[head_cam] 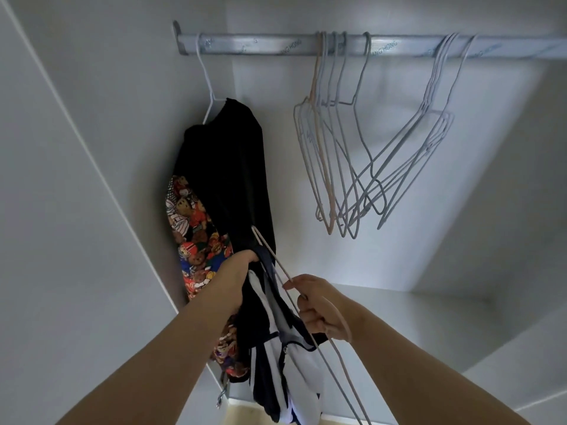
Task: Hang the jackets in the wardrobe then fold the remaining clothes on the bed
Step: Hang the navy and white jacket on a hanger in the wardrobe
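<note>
Left hand (239, 271) grips the navy-and-white jacket (270, 372), fingertips buried in fabric, hem cut off below. Right hand (319, 308) curls round two wire hangers (280, 266), their ends running out of frame. Inside the wardrobe (61, 210), a black jacket (227, 167) hangs at the left end of the rail (260, 46), empty hangers (352, 167) alongside.

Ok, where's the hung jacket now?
Head view, left: the black teddy-bear-lined jacket hangs at the left end of the rail, above the left hand, left of the empty wire hangers.
</note>
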`<state>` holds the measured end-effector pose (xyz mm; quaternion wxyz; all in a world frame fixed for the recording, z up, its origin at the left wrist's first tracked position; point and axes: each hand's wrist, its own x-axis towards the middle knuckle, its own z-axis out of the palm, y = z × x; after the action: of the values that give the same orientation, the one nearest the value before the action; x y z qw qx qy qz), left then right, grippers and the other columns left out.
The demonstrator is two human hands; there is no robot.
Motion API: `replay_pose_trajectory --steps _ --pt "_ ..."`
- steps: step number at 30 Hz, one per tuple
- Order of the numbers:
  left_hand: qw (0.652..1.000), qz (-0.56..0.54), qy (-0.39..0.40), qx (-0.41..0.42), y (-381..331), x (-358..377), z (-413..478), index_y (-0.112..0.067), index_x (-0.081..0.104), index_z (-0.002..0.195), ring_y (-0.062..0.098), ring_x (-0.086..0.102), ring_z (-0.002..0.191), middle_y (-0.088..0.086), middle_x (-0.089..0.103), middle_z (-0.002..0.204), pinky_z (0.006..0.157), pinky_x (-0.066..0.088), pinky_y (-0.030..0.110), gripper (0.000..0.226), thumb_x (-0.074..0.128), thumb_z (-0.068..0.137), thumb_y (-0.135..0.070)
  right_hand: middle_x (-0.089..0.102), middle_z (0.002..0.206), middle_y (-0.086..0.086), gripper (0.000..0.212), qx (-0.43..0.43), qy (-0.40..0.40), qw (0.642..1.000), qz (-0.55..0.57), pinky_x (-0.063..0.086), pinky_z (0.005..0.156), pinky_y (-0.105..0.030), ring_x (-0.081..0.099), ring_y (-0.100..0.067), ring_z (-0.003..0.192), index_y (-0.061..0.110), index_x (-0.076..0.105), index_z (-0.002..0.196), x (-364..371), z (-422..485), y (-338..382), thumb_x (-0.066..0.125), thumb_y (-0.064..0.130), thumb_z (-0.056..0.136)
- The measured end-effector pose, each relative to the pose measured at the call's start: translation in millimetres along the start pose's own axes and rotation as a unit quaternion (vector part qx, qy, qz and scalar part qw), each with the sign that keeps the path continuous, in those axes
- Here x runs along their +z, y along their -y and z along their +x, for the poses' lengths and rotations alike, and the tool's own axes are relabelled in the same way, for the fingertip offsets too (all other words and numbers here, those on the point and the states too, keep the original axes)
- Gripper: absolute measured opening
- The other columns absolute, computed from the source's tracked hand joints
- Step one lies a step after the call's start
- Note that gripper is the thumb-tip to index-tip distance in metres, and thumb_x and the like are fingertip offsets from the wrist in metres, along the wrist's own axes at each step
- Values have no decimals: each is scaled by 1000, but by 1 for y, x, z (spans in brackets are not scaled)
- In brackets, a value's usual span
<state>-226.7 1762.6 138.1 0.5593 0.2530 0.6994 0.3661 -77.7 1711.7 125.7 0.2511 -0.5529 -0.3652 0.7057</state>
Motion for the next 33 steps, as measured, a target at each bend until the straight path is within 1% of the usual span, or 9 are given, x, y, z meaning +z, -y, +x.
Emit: replay_pose_trajectory --steps 4,6,8,15,19,20,24,28,33 --pt "998 -42 -32 36 -11 -19 1 2 46 131 37 51 115 22 51 130 96 41 42 42 47 92 -12 22 47 6 16 -22 8 1000 -11 13 35 -15 14 -8 38 13 52 103 -5 -14 7 39 17 95" --pt "995 -87 -27 30 -15 -29 -1 3 59 105 32 55 79 18 59 95 74 47 34 27 48 93 -19 22 48 6 18 -38 17 999 -24 12 35 -17 14 -7 38 13 54 104 -9 -21 10 38 19 97" --pt "994 -106 -28 27 -21 -37 -2 -2 54 78 25 47 63 12 52 74 57 40 30 27 45 96 -20 22 49 6 22 -47 40 997 -34 13 36 -17 15 -6 38 14 55 105 -13 -28 12 35 20 99" --pt "990 -115 -55 54 -33 -61 0 1 53 123 24 51 69 13 57 84 78 43 33 35 48 96 -22 21 48 8 22 -15 127 984 -123 12 38 -17 14 -6 41 18 59 103 -19 -40 20 40 30 100" --pt "988 -55 -106 101 -32 -61 4 3 39 136 31 53 103 17 52 124 94 38 34 45 48 96 -17 22 48 10 24 14 164 975 -146 14 38 -15 16 -5 39 20 59 105 -17 -40 24 37 27 100" --pt "986 -33 -123 112 -32 -62 6 4 39 135 33 52 108 18 53 123 94 37 34 46 49 95 -18 22 48 9 25 23 168 974 -151 14 38 -15 17 -5 39 20 59 107 -17 -41 25 36 26 100" --pt "974 65 -136 168 -34 -67 3 2 53 122 27 51 80 12 55 89 79 39 30 39 56 91 -22 23 48 9 23 39 167 969 -176 15 38 -14 18 -5 38 21 60 104 -17 -42 30 38 27 100" --pt "942 216 -31 257 -33 -44 -21 -6 67 103 25 57 91 15 64 99 81 43 28 19 58 90 -17 22 47 8 14 41 137 975 -172 13 37 -14 16 -5 37 19 54 101 -12 -36 37 44 26 96" --pt "891 245 119 364 -36 -24 -46 -16 69 82 17 59 88 7 65 88 82 47 27 14 58 90 -12 25 43 9 18 33 124 986 -110 15 33 -12 18 -4 33 18 55 87 -3 -27 37 43 27 97"
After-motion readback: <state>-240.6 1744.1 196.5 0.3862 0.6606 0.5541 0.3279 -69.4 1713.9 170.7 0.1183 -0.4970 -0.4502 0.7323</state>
